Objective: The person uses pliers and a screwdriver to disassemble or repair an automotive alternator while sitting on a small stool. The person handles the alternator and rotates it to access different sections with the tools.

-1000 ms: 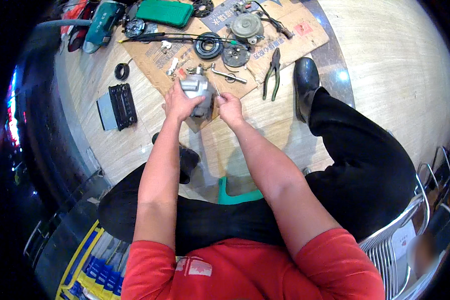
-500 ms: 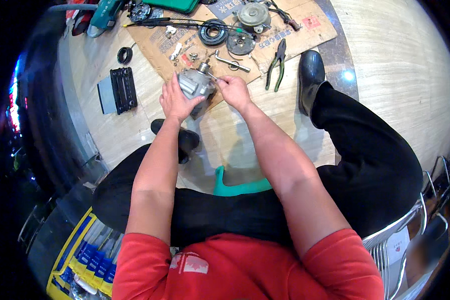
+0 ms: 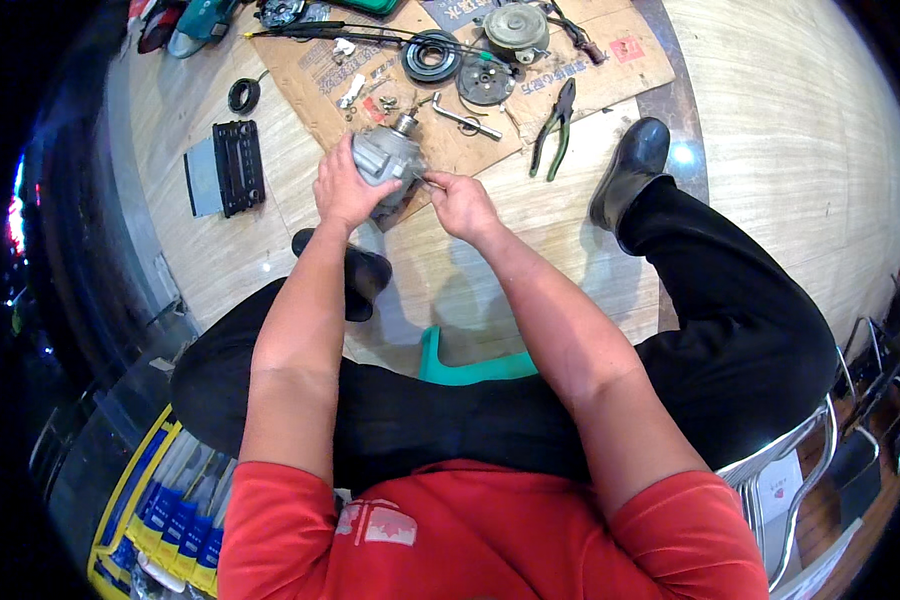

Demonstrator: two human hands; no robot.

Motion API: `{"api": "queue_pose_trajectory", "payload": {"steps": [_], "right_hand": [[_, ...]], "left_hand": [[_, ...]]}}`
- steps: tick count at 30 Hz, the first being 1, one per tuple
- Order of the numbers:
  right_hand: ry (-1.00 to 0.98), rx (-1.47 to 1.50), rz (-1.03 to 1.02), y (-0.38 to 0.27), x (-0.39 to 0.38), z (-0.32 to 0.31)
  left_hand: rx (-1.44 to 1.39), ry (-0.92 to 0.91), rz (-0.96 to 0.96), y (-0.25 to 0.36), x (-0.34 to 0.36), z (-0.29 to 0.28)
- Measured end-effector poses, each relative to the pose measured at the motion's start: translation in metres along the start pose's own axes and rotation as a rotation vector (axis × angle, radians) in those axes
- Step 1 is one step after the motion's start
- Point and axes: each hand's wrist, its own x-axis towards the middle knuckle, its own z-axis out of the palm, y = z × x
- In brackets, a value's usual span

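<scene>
compared with the frame half a second ago, the left hand and the right hand are staying together on the grey metal part, and the whole scene is sitting a little lower and more to the right in the picture, so the head has moved a bit. the part is being held in the upper middle of the frame, above the near edge of the cardboard sheet that is lying on the wooden floor. there is open floor at the right of the hands, between them and the black shoe. the pliers are lying just above this space. at the left, the black car radio is lying near the left hand. the left hand is closing around the part from the left side and gripping it. the right hand is pinching with its fingertips at the right side of the part; what it is pinching is too small to tell.
</scene>
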Motion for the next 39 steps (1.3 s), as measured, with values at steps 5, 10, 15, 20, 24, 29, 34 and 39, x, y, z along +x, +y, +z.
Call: {"api": "queue_pose_trajectory", "payload": {"steps": [5, 10, 15, 20, 24, 29, 34, 39], "right_hand": [[0.020, -0.010, 0.021, -0.005, 0.004, 0.003], [0.017, 0.014, 0.034, -0.013, 0.014, 0.011], [0.096, 0.038, 0.083, -0.003, 0.028, 0.019], [0.095, 0.012, 0.022, -0.011, 0.036, 0.022], [0.051, 0.024, 0.068, -0.010, 0.042, 0.013], [0.043, -0.007, 0.016, -0.013, 0.050, 0.004], [-0.036, -0.059, 0.061, -0.011, 0.055, 0.011], [-0.013, -0.136, 0.041, -0.013, 0.050, 0.009]], "left_hand": [[-0.150, -0.084, 0.036, -0.027, 0.020, -0.005], [-0.235, -0.087, 0.111, -0.064, 0.041, 0.005], [-0.270, -0.142, -0.067, -0.046, 0.040, 0.003], [-0.343, -0.126, -0.050, -0.055, 0.035, -0.004], [-0.139, -0.235, -0.274, -0.038, 0.037, -0.006], [0.124, -0.224, -0.424, 0.008, 0.028, -0.016], [0.041, -0.312, -0.365, -0.029, 0.040, -0.014], [-0.006, -0.341, -0.350, -0.026, 0.043, -0.013]]}}
